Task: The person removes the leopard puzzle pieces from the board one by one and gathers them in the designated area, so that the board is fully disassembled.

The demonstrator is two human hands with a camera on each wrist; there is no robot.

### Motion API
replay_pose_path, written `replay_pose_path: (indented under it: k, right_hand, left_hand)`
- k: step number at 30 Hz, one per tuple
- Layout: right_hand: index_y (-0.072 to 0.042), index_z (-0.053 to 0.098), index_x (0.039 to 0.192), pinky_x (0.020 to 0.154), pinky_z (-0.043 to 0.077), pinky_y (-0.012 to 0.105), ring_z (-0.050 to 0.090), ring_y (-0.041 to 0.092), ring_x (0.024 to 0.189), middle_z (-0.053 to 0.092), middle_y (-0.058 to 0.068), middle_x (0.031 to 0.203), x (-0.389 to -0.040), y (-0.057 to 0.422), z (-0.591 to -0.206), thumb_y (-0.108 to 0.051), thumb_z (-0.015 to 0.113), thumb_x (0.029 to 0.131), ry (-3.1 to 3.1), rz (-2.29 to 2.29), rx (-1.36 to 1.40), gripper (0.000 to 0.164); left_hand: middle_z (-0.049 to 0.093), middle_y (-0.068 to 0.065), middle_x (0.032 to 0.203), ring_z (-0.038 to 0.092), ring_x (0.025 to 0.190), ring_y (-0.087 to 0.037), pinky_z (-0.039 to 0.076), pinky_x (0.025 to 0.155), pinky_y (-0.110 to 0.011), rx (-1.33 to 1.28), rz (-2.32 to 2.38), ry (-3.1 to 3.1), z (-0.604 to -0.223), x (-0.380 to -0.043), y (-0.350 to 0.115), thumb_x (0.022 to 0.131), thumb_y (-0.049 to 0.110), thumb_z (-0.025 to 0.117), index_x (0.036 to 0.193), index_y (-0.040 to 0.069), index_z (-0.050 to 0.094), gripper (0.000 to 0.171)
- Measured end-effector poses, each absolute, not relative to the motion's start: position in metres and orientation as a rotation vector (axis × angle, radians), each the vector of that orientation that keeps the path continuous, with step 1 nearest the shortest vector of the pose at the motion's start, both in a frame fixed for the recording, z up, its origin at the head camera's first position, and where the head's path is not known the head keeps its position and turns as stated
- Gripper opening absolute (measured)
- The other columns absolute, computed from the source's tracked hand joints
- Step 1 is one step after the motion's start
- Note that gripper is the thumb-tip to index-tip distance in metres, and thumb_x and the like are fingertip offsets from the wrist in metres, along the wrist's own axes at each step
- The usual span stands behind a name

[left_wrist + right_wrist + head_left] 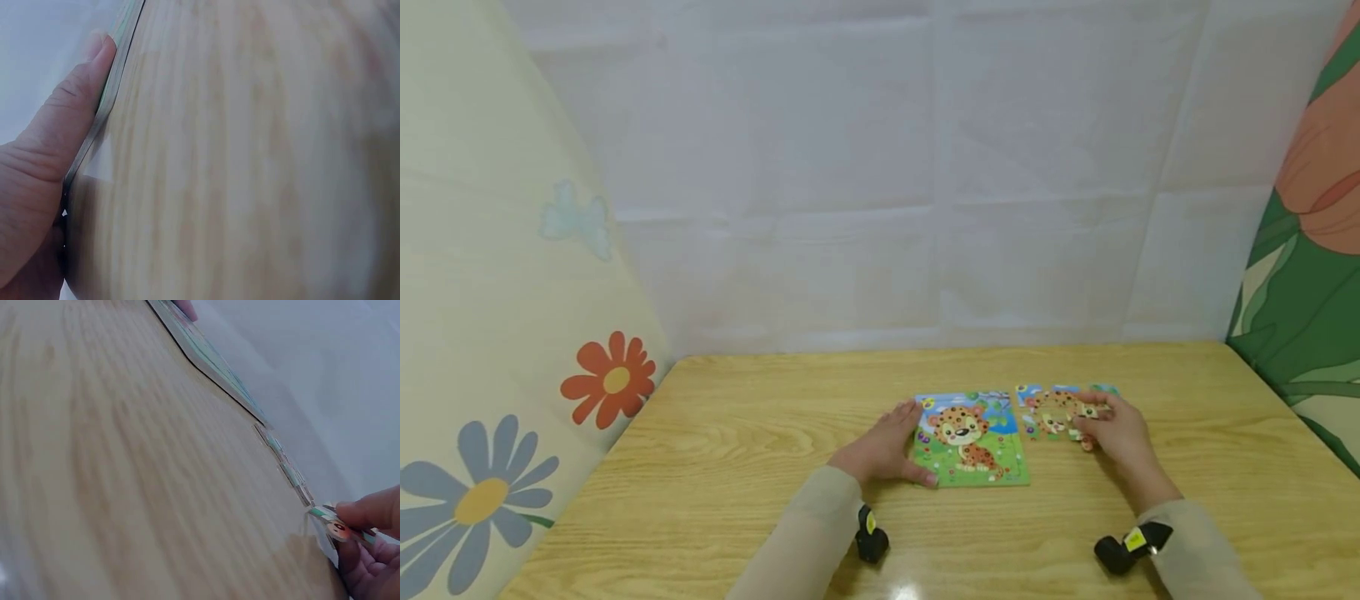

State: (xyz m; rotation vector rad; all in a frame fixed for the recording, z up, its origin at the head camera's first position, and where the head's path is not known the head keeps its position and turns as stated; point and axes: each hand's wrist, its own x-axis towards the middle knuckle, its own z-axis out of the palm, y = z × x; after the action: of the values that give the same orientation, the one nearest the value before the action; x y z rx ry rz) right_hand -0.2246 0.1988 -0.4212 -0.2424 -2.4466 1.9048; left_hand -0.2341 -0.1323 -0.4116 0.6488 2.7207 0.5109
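A square puzzle board (970, 467) with a spotted leopard cub picture lies flat on the wooden table. My left hand (883, 446) rests at its left side, fingers by the far left corner and thumb on the near left edge. In the left wrist view the thumb (69, 106) lies fairly straight along the board's edge. To the right of the board, loose leopard puzzle pieces (1037, 408) are spread close together. Over their right end, my right hand (1120, 429) pinches a puzzle piece (339, 530) between thumb and finger; the fingers partly hide it.
The wood-grain table (760, 433) runs back to a white cloth backdrop (850, 208). Flower-patterned panels stand at the left and right. A black wrist camera (871, 537) sits by the left sleeve, another black camera (1127, 550) by the right.
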Motion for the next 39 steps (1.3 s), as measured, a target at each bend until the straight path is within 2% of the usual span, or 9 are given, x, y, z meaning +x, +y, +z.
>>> replay_pose_path:
  k: [6,11,16,20,26,29,35,39]
  right_hand:
    - [0.009,0.049,0.124,0.047,0.049,0.021,0.051,0.007,0.048,0.055,0.002,0.071,-0.225,0.2,-0.422,0.001,0.062,0.083,-2.599,1.683,-0.203,0.044]
    - [0.009,0.053,0.121,0.051,0.049,0.023,0.053,0.011,0.056,0.058,0.01,0.081,-0.225,0.2,-0.423,-0.006,0.066,0.081,-2.687,1.51,-0.209,0.044]
    - [0.008,0.058,0.109,0.064,0.05,0.033,0.054,0.024,0.077,0.058,0.016,0.087,-0.225,0.201,-0.424,-0.013,0.069,0.08,-2.766,1.285,-0.183,0.038]
    - [0.008,0.058,0.103,0.067,0.049,0.038,0.053,0.028,0.079,0.055,0.015,0.084,-0.226,0.202,-0.426,-0.014,0.069,0.08,-2.782,1.236,-0.176,0.033]
    - [0.008,0.059,0.104,0.068,0.05,0.039,0.055,0.028,0.081,0.057,0.016,0.087,-0.227,0.202,-0.427,-0.014,0.069,0.081,-2.78,1.246,-0.182,0.034]
    - [0.008,0.059,0.11,0.069,0.049,0.038,0.055,0.028,0.083,0.058,0.017,0.09,-0.228,0.202,-0.426,-0.017,0.067,0.083,-2.774,1.26,-0.182,0.038]
    - [0.005,0.056,0.119,0.066,0.05,0.028,0.053,0.027,0.093,0.055,0.019,0.106,-0.23,0.194,-0.42,-0.019,0.062,0.087,-2.727,1.38,-0.153,0.04]
    - [0.004,0.057,0.117,0.068,0.047,0.024,0.053,0.026,0.093,0.057,0.018,0.106,-0.233,0.187,-0.417,-0.022,0.062,0.088,-2.665,1.407,-0.078,0.038]
  left_hand:
    - [0.009,-0.015,0.155,0.007,0.143,-0.029,0.01,0.116,-0.044,0.638,0.505,2.719,-0.408,-0.232,-0.132,0.066,0.053,0.076,0.148,0.002,0.012,0.116]
    - [0.008,-0.015,0.155,0.007,0.143,-0.029,0.01,0.116,-0.044,0.642,0.501,2.721,-0.408,-0.232,-0.132,0.067,0.053,0.076,0.148,0.002,0.012,0.116]
    - [0.009,-0.015,0.155,0.007,0.143,-0.029,0.011,0.116,-0.044,0.656,0.501,2.726,-0.411,-0.233,-0.132,0.067,0.052,0.076,0.148,0.001,0.012,0.115]
    - [0.009,-0.015,0.155,0.007,0.143,-0.028,0.011,0.116,-0.044,0.659,0.505,2.729,-0.413,-0.234,-0.132,0.067,0.052,0.076,0.148,0.001,0.012,0.115]
    - [0.009,-0.016,0.155,0.008,0.143,-0.029,0.01,0.116,-0.044,0.672,0.516,2.731,-0.414,-0.235,-0.132,0.067,0.051,0.077,0.148,0.0,0.012,0.115]
    - [0.009,-0.017,0.154,0.008,0.142,-0.029,0.01,0.116,-0.044,0.687,0.528,2.725,-0.415,-0.235,-0.132,0.068,0.05,0.077,0.147,-0.001,0.012,0.114]
    - [0.008,-0.016,0.155,0.007,0.143,-0.029,0.009,0.116,-0.044,0.69,0.532,2.72,-0.417,-0.235,-0.133,0.068,0.049,0.077,0.148,0.0,0.011,0.114]
    - [0.008,-0.015,0.155,0.006,0.143,-0.029,0.008,0.116,-0.043,0.686,0.53,2.724,-0.419,-0.237,-0.133,0.068,0.05,0.077,0.148,0.001,0.011,0.115]
